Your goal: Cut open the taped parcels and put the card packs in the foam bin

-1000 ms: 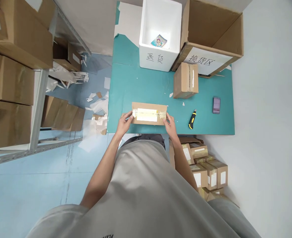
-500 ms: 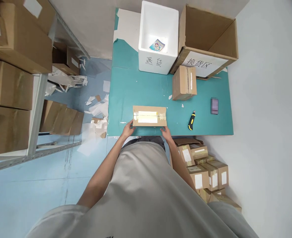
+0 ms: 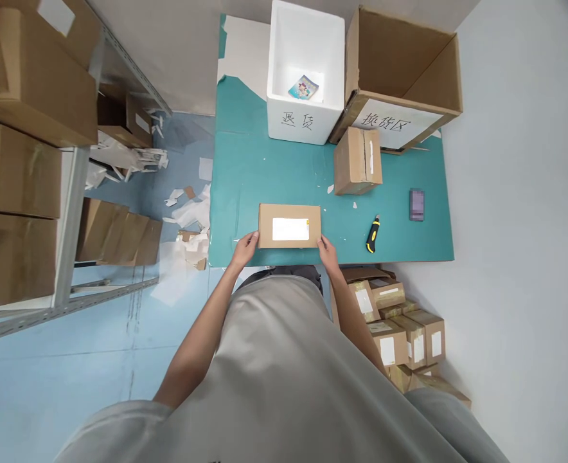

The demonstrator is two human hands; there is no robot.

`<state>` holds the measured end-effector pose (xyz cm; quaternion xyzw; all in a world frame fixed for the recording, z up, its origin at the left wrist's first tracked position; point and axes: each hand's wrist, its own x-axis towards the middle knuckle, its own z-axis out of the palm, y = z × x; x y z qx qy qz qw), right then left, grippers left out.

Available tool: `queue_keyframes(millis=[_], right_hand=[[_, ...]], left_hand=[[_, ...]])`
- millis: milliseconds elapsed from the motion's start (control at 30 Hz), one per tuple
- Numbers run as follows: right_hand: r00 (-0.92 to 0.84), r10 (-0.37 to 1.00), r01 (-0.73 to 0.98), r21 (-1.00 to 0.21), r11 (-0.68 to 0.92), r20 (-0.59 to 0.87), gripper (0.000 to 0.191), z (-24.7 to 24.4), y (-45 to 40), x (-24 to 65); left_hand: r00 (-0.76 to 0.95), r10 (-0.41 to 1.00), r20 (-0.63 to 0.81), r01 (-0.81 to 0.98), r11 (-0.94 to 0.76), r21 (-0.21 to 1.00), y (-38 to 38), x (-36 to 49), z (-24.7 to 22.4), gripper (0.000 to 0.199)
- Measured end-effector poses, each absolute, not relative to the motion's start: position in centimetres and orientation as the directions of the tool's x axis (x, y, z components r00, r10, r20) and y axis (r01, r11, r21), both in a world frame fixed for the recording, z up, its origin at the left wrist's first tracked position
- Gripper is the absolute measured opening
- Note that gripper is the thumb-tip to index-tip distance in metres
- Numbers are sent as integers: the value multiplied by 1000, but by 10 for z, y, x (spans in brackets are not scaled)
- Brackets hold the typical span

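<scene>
A flat brown cardboard box (image 3: 266, 226) with a white label lies across the front of the green table (image 3: 284, 173), its labelled face toward the camera. At its lower left corner, my left hand (image 3: 246, 248) grips the edge between thumb and fingers. My right hand (image 3: 328, 251) grips the lower right corner in the same way. To the right rests a black and yellow utility knife (image 3: 373, 235). A taped carton (image 3: 351, 161) stands farther back, right of the flat box.
A white foam bin (image 3: 306, 122) holding a colourful packet and a large open carton (image 3: 404, 58) stand at the back. A purple, blurred item (image 3: 417, 204) lies at right. Shelved cartons (image 3: 18, 167) are at left; stacked boxes (image 3: 412, 341) sit below the table's right side.
The box in my hands has turned from a face with tape around its label to a smoother labelled face. My right hand has closed on its corner.
</scene>
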<state>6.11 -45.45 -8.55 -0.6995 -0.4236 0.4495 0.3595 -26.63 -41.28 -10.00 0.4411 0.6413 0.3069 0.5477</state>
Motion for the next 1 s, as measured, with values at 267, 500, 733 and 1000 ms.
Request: queue_keyframes(millis=[267, 500, 733, 1000], right_hand=[[317, 862, 289, -825, -485, -395, 65, -104, -478, 61], [350, 886, 248, -883, -400, -303, 58, -78, -461, 55], [386, 902, 272, -911, -310, -192, 56, -44, -428, 64], [368, 887, 317, -858, -403, -281, 64, -74, -461, 78]], left_hand=[[-67, 869, -491, 226, 493, 841, -437, -269, -109, 38], [-98, 933, -347, 220, 360, 907, -428, -267, -72, 49], [-163, 970, -181, 330, 226, 916, -405, -262, -38, 48], [-146, 931, -334, 300, 364, 882, -429, -283, -90, 44]])
